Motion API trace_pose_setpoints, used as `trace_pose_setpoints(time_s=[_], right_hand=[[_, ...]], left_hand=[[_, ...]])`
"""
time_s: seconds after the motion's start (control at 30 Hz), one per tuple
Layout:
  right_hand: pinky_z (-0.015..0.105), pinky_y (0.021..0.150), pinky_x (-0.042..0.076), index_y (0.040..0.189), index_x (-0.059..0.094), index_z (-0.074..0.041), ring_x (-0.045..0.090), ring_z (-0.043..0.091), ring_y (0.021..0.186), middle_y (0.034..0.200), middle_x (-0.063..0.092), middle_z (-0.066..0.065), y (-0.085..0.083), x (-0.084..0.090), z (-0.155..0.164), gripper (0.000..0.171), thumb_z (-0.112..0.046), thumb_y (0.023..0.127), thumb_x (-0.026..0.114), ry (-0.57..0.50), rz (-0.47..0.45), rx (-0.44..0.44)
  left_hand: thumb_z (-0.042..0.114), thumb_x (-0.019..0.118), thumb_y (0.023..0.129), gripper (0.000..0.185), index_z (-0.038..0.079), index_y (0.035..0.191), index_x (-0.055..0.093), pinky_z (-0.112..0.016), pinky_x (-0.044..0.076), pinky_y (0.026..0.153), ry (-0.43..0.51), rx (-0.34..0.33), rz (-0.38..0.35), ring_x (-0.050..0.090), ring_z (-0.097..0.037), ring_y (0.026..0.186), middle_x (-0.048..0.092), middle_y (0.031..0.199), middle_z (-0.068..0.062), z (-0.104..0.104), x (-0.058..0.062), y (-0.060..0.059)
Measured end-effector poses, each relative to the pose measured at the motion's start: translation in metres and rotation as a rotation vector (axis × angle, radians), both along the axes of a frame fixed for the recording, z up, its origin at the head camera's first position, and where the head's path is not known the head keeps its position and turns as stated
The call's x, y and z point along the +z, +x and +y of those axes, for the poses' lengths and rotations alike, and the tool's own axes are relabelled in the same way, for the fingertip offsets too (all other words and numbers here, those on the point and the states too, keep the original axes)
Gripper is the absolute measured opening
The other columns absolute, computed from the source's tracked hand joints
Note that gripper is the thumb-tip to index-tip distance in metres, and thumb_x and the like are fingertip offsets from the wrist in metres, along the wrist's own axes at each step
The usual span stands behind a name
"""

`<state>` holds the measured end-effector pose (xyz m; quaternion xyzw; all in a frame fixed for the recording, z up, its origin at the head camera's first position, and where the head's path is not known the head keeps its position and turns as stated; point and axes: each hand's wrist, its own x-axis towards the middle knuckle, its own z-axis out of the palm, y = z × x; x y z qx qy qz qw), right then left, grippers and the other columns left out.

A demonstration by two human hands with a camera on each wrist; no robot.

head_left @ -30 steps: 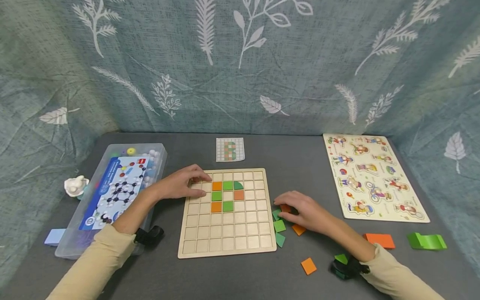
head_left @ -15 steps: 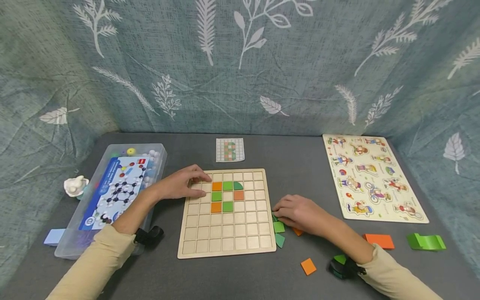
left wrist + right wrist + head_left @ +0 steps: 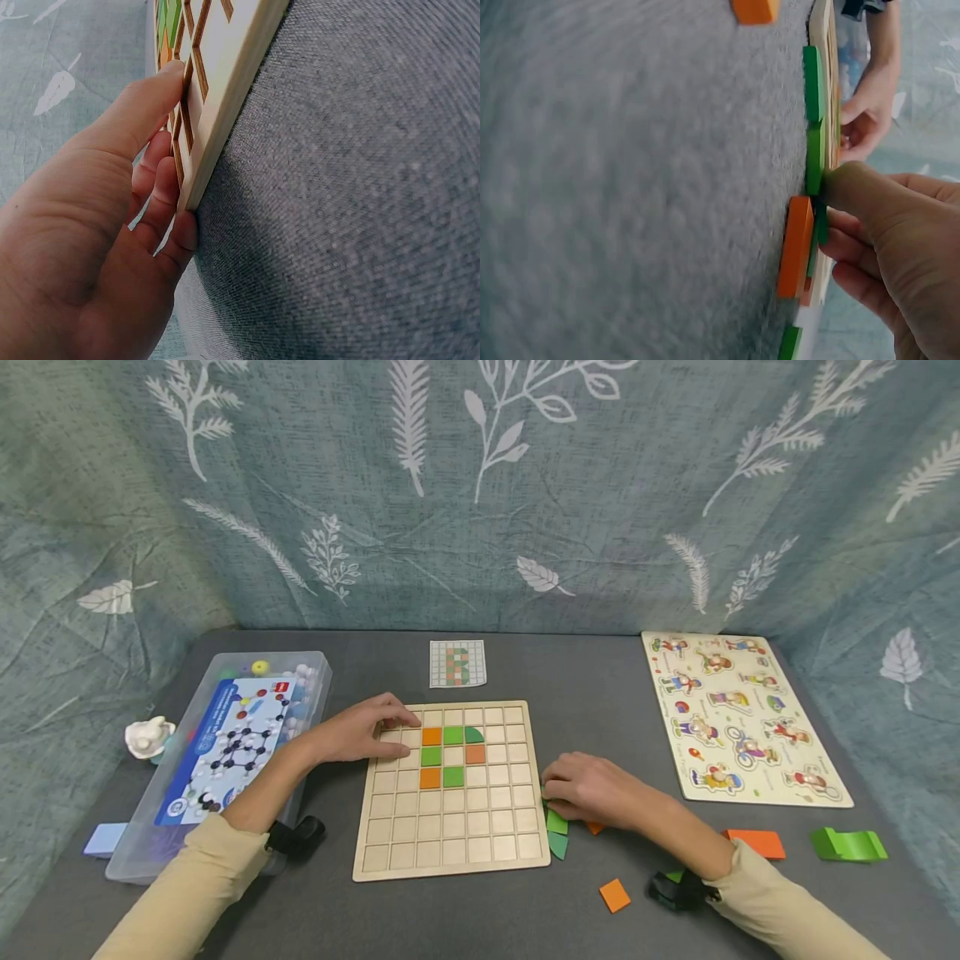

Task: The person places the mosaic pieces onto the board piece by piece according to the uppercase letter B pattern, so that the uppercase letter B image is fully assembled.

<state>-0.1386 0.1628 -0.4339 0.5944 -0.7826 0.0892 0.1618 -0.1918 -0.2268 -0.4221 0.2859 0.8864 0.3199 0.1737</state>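
A clear plastic box (image 3: 225, 760) lies along the table's (image 3: 600, 693) left side, just beside the left arm. The left hand (image 3: 360, 731) lies flat, fingers relaxed, on the upper left corner of the wooden grid board (image 3: 450, 827), steadying its edge. Bare grey table separates the board from the pattern card (image 3: 457, 662) behind it. Against the board's right edge, the right hand (image 3: 588, 789) pinches a green tile (image 3: 545, 795) among loose tiles (image 3: 557, 832). The peg puzzle (image 3: 738, 718) lies well apart at right.

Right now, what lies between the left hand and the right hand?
In the head view, the wooden grid board with its placed orange and green tiles spans the stretch between the left hand and right hand.
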Motion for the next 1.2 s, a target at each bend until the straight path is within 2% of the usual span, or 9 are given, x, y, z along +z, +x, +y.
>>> trace_pose_setpoints(time_s=[0.1, 0.27, 0.47, 0.63, 0.8, 0.93, 1.2], right_hand=[[0.023, 0.069, 0.047, 0.085, 0.068, -0.016, 0.054, 0.01, 0.078, 0.093, 0.066, -0.002, -0.004, -0.001, 0.001, 0.017, -0.011, 0.076, 0.081, -0.011, 0.001, 0.009], [0.022, 0.068, 0.048, 0.087, 0.069, -0.014, 0.057, 0.011, 0.08, 0.093, 0.068, 0.0, -0.013, 0.0, 0.003, 0.021, -0.011, 0.073, 0.084, -0.066, -0.043, 0.014], [0.021, 0.07, 0.048, 0.088, 0.07, -0.015, 0.058, 0.01, 0.082, 0.094, 0.068, -0.001, -0.023, 0.013, -0.021, 0.016, -0.014, 0.077, 0.082, -0.115, -0.113, 0.031], [0.021, 0.076, 0.05, 0.088, 0.072, -0.017, 0.061, 0.01, 0.086, 0.093, 0.069, -0.003, -0.029, 0.015, -0.055, 0.01, -0.018, 0.082, 0.079, -0.075, -0.099, 0.073], [0.02, 0.078, 0.051, 0.087, 0.072, -0.017, 0.062, 0.011, 0.088, 0.095, 0.07, -0.003, -0.035, 0.015, -0.079, 0.006, -0.019, 0.085, 0.076, -0.036, -0.096, 0.113], [0.021, 0.079, 0.05, 0.085, 0.071, -0.017, 0.062, 0.011, 0.087, 0.096, 0.07, -0.002, -0.037, 0.012, -0.087, 0.005, -0.018, 0.086, 0.075, -0.012, -0.112, 0.142], [0.02, 0.082, 0.05, 0.084, 0.072, -0.016, 0.062, 0.01, 0.088, 0.093, 0.068, -0.003, -0.038, 0.005, -0.091, 0.004, -0.017, 0.087, 0.073, -0.003, -0.082, 0.164]], left_hand=[[0.032, 0.07, 0.09, 0.041, 0.015, 0.126, 0.062, -0.032, 0.043, 0.082, -0.003, 0.002, -0.003, 0.047, -0.016, 0.095, 0.053, 0.112, -0.004, -0.001, -0.001, 0.001], [0.032, 0.07, 0.09, 0.041, 0.015, 0.126, 0.062, -0.031, 0.042, 0.08, -0.002, -0.003, 0.001, 0.046, -0.016, 0.093, 0.053, 0.111, -0.004, -0.001, -0.001, 0.002], [0.031, 0.071, 0.089, 0.04, 0.015, 0.125, 0.063, -0.029, 0.042, 0.079, 0.009, -0.003, 0.019, 0.046, -0.015, 0.091, 0.054, 0.11, -0.003, -0.001, -0.001, 0.002], [0.029, 0.071, 0.089, 0.04, 0.014, 0.125, 0.063, -0.027, 0.04, 0.076, 0.022, -0.007, 0.02, 0.044, -0.015, 0.089, 0.053, 0.108, -0.003, 0.0, -0.002, 0.003], [0.03, 0.071, 0.089, 0.041, 0.015, 0.126, 0.063, -0.03, 0.041, 0.078, 0.013, -0.009, 0.015, 0.045, -0.015, 0.09, 0.053, 0.109, -0.003, 0.001, -0.001, 0.002], [0.031, 0.071, 0.09, 0.041, 0.014, 0.126, 0.062, -0.033, 0.041, 0.082, 0.005, -0.007, 0.012, 0.046, -0.016, 0.093, 0.053, 0.11, -0.003, 0.003, 0.0, 0.002], [0.031, 0.071, 0.089, 0.042, 0.015, 0.126, 0.062, -0.034, 0.041, 0.082, -0.002, 0.003, 0.009, 0.046, -0.016, 0.093, 0.053, 0.111, -0.003, 0.001, -0.001, 0.001]])
